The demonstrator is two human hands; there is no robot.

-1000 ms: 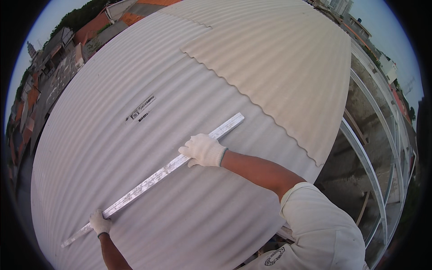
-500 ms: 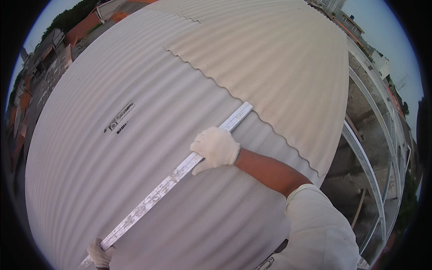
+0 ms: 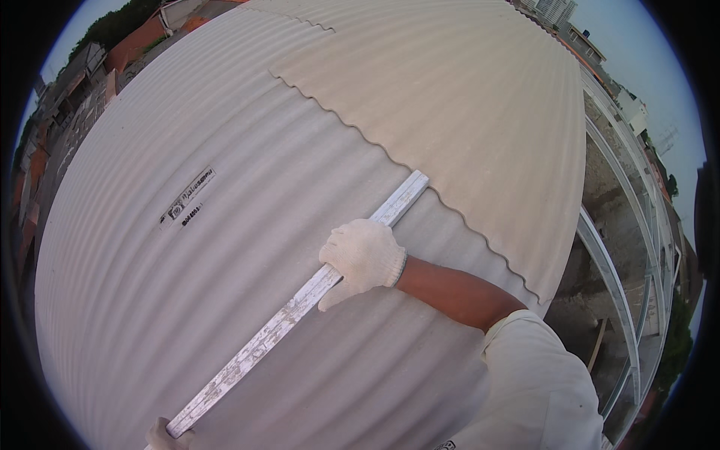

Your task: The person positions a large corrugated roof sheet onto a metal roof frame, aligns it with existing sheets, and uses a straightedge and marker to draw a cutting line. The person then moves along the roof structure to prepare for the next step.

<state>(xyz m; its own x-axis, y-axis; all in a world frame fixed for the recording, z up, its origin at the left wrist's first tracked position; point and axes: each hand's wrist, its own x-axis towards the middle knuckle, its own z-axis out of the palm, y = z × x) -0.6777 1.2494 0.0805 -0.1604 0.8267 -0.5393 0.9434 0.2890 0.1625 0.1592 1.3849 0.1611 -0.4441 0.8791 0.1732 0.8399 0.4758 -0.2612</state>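
Note:
A long, straight metal bar (image 3: 255, 346), silvery and scuffed, slants across the grey corrugated roof sheets (image 3: 187, 292). My right hand (image 3: 364, 253), in a white knitted glove, is wrapped over its upper part. Lower left, at the picture's edge, my gloved left hand (image 3: 166, 436) grips the same bar near its lower end; much of this hand is cut off. The bar's far end reaches the wavy lower edge of an overlapping, more beige sheet (image 3: 457, 112). Whether the bar rests flat on the ridges I cannot tell.
Dark printing (image 3: 186, 199) marks a sheet at left. To the right the roofing ends, beside open metal framing (image 3: 611, 277) with a drop to a grey floor (image 3: 581, 330) below. Neighbouring roofs (image 3: 139, 45) and several buildings stand beyond.
The view has shifted slightly, so the printing sits farther left and my left hand lower. Both hands keep their hold; the bar's far end remains at the overlapping sheet's edge.

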